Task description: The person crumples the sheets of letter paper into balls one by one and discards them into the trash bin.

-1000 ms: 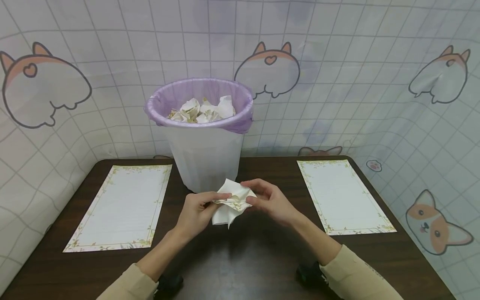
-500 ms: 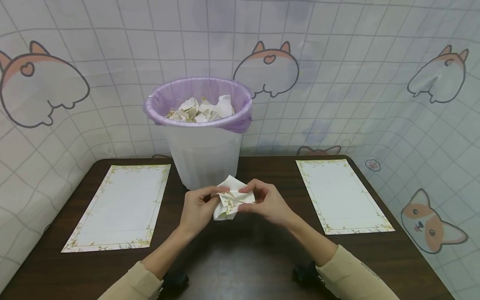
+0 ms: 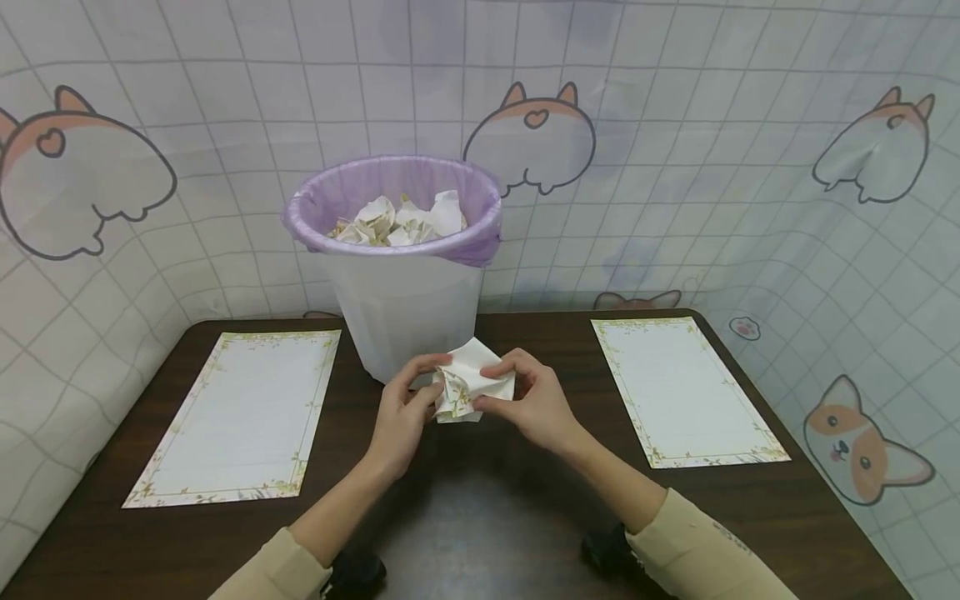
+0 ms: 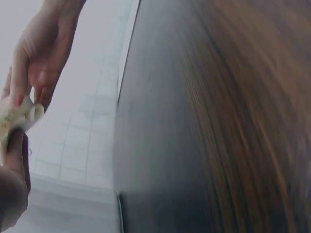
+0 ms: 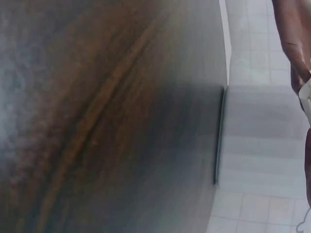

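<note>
A folded, creased sheet of paper (image 3: 471, 375) with a printed leaf border is between my two hands, above the table in front of the bin. My left hand (image 3: 401, 412) pinches its left side between thumb and fingers. On the right side, my right hand (image 3: 536, 404) pinches it the same way. In the left wrist view the paper (image 4: 19, 116) appears rolled at one edge, with fingers on both sides of it. Only a sliver of the paper (image 5: 306, 97) shows at the right wrist view's edge.
A white bin (image 3: 405, 308) with a purple liner (image 3: 480, 229) stands behind my hands, holding several crumpled papers (image 3: 397, 223). Flat bordered sheets lie left (image 3: 232, 417) and right (image 3: 686, 392) on the dark wooden table (image 3: 480, 517). A patterned curtain (image 3: 675, 167) hangs behind.
Both hands have moved slightly up toward the bin with the paper. The paper has been folded over more compactly, and the fingers have shifted their hold on it.
</note>
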A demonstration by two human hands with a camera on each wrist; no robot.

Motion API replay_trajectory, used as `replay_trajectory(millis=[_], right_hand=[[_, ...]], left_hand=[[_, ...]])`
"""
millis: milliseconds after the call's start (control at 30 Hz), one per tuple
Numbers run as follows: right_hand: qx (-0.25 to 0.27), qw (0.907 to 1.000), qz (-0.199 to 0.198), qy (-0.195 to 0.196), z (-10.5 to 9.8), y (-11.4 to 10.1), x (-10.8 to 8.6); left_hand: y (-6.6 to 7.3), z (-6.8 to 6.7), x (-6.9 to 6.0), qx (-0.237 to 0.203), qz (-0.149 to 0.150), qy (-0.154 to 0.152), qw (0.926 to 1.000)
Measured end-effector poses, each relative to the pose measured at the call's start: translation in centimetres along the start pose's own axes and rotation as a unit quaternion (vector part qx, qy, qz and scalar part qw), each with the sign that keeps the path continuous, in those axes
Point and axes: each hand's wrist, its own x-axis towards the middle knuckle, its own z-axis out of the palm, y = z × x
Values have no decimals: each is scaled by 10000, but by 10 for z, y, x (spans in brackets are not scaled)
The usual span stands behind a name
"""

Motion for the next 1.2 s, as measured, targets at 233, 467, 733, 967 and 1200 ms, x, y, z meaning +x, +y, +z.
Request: replay_trajectory(millis=[233, 467, 733, 967, 1200], right_hand=[[-140, 9988, -385, 250, 5, -2, 5], [-476, 9974, -443, 325, 10, -6, 6], [-914, 9923, -813, 189, 16, -29, 4], [-400, 9948, -934, -65, 11, -12, 3], [600, 9975, 382, -3, 5, 1, 3]], left_hand=[[6, 7, 1, -273, -874, 384, 9951], [8, 9, 3, 164, -1174, 485, 9918], [10, 8, 4, 261, -1201, 699, 9900], [9, 7, 7, 160, -773, 774, 9939], [7, 5, 8, 127, -476, 667, 9966]])
